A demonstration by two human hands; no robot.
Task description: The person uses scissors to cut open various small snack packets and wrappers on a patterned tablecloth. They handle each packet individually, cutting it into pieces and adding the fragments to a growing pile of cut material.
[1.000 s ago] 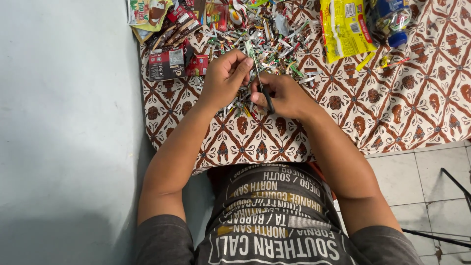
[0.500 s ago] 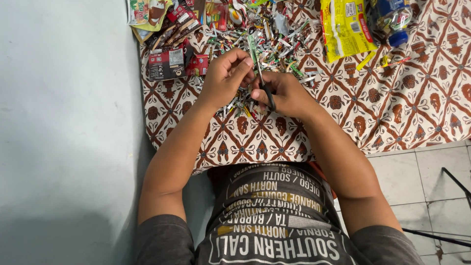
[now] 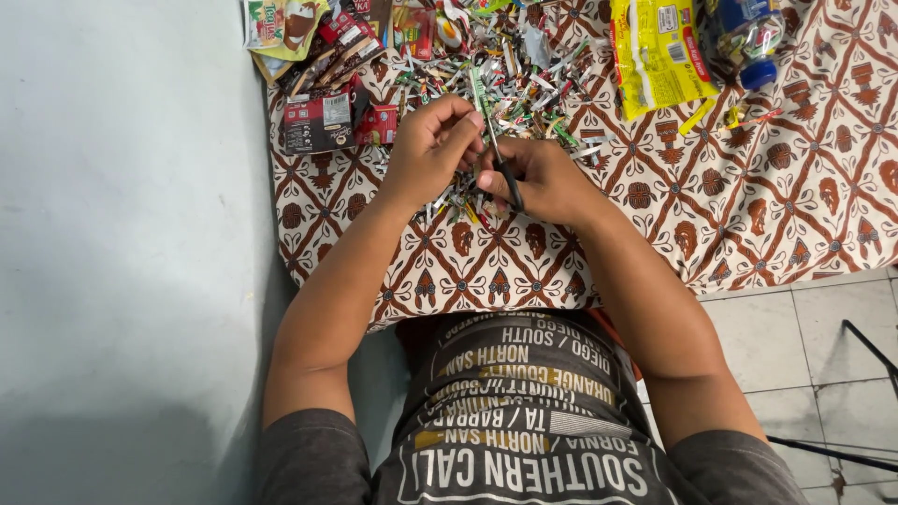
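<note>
My left hand (image 3: pixel 432 147) pinches a narrow green and white wrapper strip (image 3: pixel 479 92) that stands upright between my two hands. My right hand (image 3: pixel 543 178) grips black scissors (image 3: pixel 505 176), their blades at the lower part of the strip. Both hands hover low over a heap of cut wrapper strips (image 3: pixel 510 70) on a brown and white patterned cloth (image 3: pixel 748 206).
Flattened snack wrappers (image 3: pixel 323 117) lie at the cloth's left edge. A yellow packet (image 3: pixel 655 51) and a blue-capped bottle (image 3: pixel 753 42) lie at the far right. A pale wall (image 3: pixel 122 234) runs along the left; tiled floor (image 3: pixel 804 346) shows at the right with thin black legs (image 3: pixel 870 351).
My hands have stayed in place; the strip between them now stands a little higher above my fingers.
</note>
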